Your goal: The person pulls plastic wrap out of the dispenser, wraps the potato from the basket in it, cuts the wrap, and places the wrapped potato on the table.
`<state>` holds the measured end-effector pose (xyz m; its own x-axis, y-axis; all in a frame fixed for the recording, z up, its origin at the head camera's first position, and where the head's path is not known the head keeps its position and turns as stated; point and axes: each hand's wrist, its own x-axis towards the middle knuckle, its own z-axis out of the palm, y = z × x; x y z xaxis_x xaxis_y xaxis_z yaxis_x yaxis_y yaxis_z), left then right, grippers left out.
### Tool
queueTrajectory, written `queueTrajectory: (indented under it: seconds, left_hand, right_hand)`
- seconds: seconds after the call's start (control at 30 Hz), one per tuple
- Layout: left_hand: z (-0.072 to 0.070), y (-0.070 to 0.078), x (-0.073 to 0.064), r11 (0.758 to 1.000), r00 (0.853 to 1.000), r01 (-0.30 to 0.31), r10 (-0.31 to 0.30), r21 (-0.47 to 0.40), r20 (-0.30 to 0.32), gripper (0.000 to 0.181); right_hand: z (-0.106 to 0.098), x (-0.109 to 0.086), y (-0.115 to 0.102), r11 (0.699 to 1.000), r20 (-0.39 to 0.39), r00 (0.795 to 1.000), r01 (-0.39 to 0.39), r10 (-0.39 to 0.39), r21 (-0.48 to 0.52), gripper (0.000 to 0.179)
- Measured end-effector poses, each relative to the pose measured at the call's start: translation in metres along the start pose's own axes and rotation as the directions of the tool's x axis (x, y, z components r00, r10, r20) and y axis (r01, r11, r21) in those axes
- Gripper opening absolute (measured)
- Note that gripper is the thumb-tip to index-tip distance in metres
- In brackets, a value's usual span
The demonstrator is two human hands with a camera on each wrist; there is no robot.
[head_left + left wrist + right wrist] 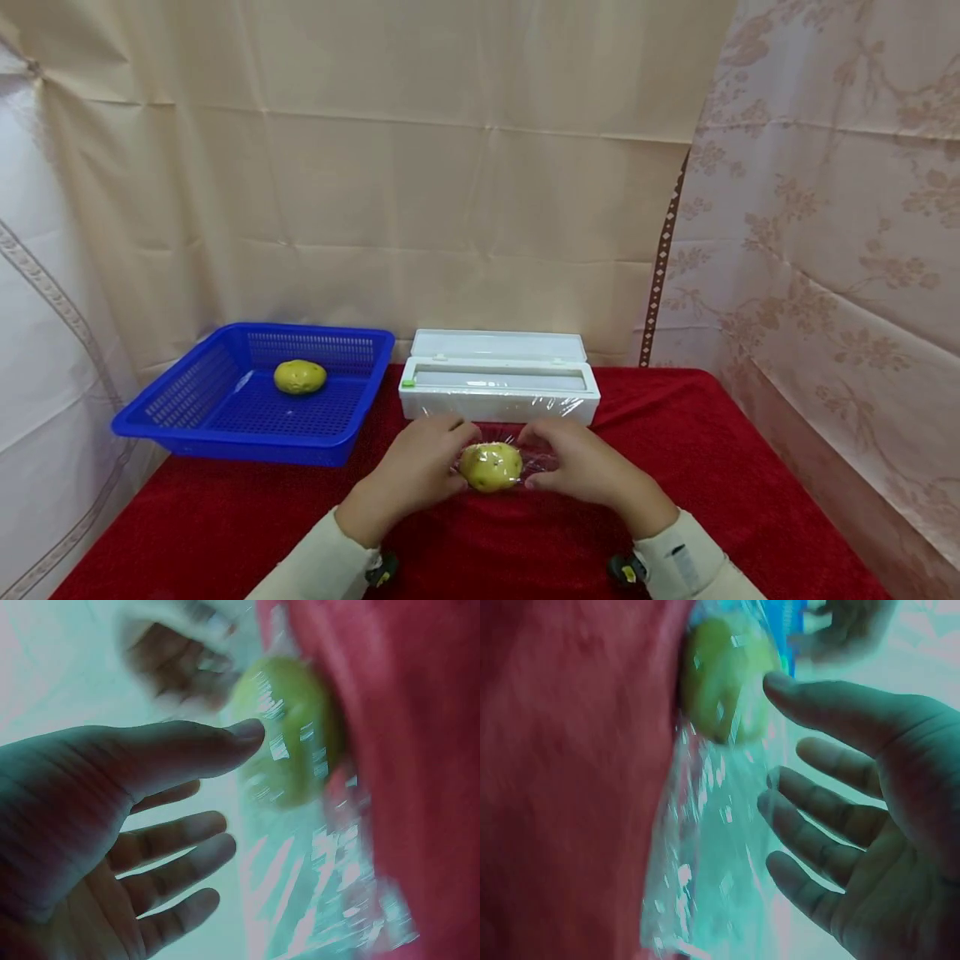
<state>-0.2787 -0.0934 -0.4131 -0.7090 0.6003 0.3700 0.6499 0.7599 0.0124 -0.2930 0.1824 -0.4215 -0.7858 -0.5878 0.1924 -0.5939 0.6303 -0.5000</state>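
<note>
- The potato [491,467] lies in front of the white box [498,364], on the person's side, with clear plastic wrap [311,889] over it.
- The left hand [420,462], before the box's left part, stands wide, thumb apart from loosely bent fingers; whether its thumb touches the wrap, I cannot tell.
- The right hand [588,467], before the box's right part, is also spread and shows no pinch on anything.
- With neither hand plainly gripping, the potato could roll away from the box if one side gets nudged.
- The wrap looks wrinkled in front of the box; drawn in unevenly, it could bunch, stick to itself and leave gaps.
- Glints on the box's front suggest wrap lies there too; whether it is cut is unclear. If it is attached, a pull could drag the box forward or tear the sheet.
- The second potato [300,377], in the blue basket [255,450] left of the box, seems at little risk.
</note>
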Motion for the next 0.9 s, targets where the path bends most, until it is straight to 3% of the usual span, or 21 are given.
queueTrajectory:
  seconds: [0.17, 0.37, 0.63, 0.9]
  left_hand:
    - [0.017, 0.006, 0.002, 1.000, 1.000, -0.019, 0.018, 0.019, 0.020, 0.051]
    - [0.023, 0.006, 0.003, 1.000, 0.999, 0.021, -0.021, 0.001, 0.048, 0.050]
    - [0.029, 0.001, 0.003, 0.996, 0.992, 0.069, -0.063, -0.055, 0.105, 0.058]
    - [0.032, -0.002, 0.001, 0.992, 0.996, 0.078, -0.073, -0.099, 0.057, 0.047]
  right_hand:
    - [0.014, 0.002, -0.007, 0.999, -0.010, 1.000, 0.006, -0.006, -0.043, 0.046]
    - [0.020, 0.003, -0.008, 0.998, -0.026, 1.000, -0.001, -0.001, -0.066, 0.047]
    - [0.021, 0.003, -0.006, 0.985, -0.026, 1.000, 0.001, -0.005, -0.173, 0.055]
    - [0.020, 0.004, -0.005, 0.986, 0.002, 0.999, 0.040, -0.040, -0.162, 0.055]
